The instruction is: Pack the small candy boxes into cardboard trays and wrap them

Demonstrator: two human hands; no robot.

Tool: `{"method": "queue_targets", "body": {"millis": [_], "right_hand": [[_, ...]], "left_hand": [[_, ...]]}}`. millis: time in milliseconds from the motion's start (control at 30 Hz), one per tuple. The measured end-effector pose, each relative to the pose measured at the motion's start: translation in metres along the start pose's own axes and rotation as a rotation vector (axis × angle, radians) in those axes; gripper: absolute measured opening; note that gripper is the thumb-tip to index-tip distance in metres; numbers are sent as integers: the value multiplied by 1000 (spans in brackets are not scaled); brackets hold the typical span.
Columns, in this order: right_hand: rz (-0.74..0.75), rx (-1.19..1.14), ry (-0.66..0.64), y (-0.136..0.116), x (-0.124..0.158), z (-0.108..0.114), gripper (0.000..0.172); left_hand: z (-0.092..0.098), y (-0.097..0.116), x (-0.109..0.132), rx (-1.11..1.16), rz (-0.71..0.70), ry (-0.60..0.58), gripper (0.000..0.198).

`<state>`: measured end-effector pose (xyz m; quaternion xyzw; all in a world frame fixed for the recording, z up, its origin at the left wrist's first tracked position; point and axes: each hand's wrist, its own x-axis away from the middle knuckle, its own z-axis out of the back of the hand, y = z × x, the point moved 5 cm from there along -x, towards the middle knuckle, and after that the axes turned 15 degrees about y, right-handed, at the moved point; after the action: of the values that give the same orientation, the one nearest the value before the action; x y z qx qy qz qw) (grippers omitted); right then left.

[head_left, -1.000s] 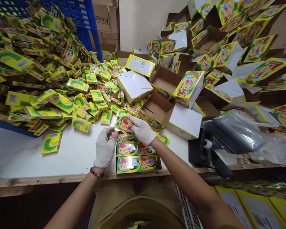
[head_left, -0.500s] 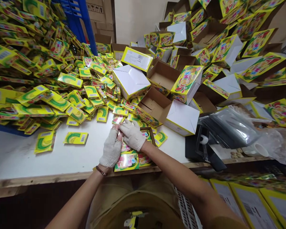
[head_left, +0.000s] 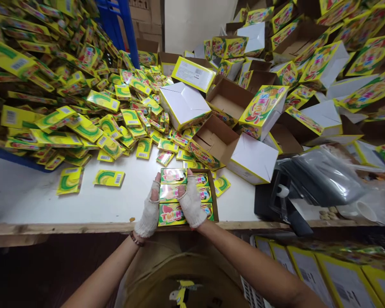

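A shallow display carton (head_left: 214, 196) with small "Twins" boxes (head_left: 170, 214) in it lies at the table's front edge, printed faces up. My left hand (head_left: 148, 216), in a white fingerless-tip glove, is pressed along the left side of the left column, fingers curled at its edge. My right hand (head_left: 191, 205), gloved the same way, lies across the middle, its thumb on the left column and its fingers at that column's right edge. Between them the two hands grip this left column. The carton's left wall cannot be made out. Part of the right column is hidden under my right hand.
A large heap of small yellow boxes (head_left: 64, 85) fills the left, by a blue crate (head_left: 128, 34). Open cartons (head_left: 214, 141) pile up at the back right. A black tape dispenser (head_left: 280, 201) and clear plastic bags (head_left: 330, 175) lie to the right.
My hands have drawn apart and back toward me; the left is now at the left column's side, the right over its right edge. The column's upper boxes now show. The view has shifted slightly.
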<state>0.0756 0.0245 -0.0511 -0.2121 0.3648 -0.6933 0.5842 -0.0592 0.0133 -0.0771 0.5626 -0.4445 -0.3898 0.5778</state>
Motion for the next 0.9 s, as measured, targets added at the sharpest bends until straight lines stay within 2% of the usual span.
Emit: {"method": "queue_targets", "body": {"millis": [67,133,200,300,400,433,500,567,667,700,733,767,800,867,900], "right_hand": [[92,53,-9,-8,-1,-1,68],[162,114,-19,-13,-1,-2,68],[185,153,-18,-15,0,-4,65],[214,144,-13,-13,1,-2,64],[291,80,68,-13,0,11,66],[332,55,117,-16,-1,19,66],[436,3,192,-28,-4,33,62],[559,-46,154,-48,-9,39,57],[697,-117,-125,-79,-14,28,42],[692,-139,-224,-86,-15,23,35],[651,-161,-299,-89,-16,19,29],[578,-184,-341,-89,-19,18,24],[484,-206,-345,-86,-23,20,21],[319,-235,-258,-72,-33,37,20],[269,-237,-197,-63,-38,50,20]], "left_hand": [[18,4,-17,-105,-66,-12,66],[50,16,-42,-431,-260,29,58],[87,31,-68,-883,-465,61,51],[136,42,-100,-1084,-458,34,45],[156,46,-107,-1121,-336,25,36],[155,49,-102,-1032,-266,56,37],[142,54,-82,-711,-95,115,45],[109,62,-55,-392,58,-7,54],[59,77,-22,-289,134,-337,51],[51,81,-20,-315,125,-410,50],[50,84,-24,-365,90,-420,52],[59,87,-34,-441,25,-354,54],[75,90,-48,-543,-63,-220,54],[123,96,-75,-787,-262,146,50],[148,96,-85,-928,-321,280,46]]}}
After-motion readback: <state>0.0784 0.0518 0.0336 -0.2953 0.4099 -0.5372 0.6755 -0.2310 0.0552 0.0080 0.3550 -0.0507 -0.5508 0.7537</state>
